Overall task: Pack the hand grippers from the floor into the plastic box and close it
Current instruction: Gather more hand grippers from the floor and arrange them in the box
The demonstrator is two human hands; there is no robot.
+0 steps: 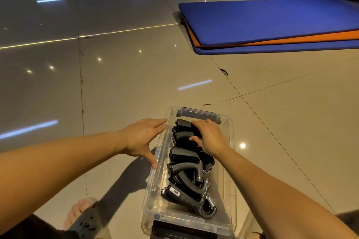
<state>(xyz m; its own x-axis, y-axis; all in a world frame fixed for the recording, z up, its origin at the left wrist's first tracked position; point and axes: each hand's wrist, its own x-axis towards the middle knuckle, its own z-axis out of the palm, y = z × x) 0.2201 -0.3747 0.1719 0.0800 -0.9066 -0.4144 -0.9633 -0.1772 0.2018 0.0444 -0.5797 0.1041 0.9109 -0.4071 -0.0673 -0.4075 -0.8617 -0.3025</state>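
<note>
**Grippers down in the clear box**

My right hand (208, 137) curls over the black, ribbed hand grippers (186, 169) at the far end of the plastic box (226, 161), fingers clasping the top one. My left hand (140, 137) lies spread and empty against the box's left rim. Coiled steel springs glint among curved handles. The box's near edge is cut off below, on glossy tile floor (136, 83).

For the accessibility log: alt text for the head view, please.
Right hand presses black hand grippers into a clear plastic box on a tiled floor, left hand open at its rim. No lid on. Blue mats lie beyond.
</note>
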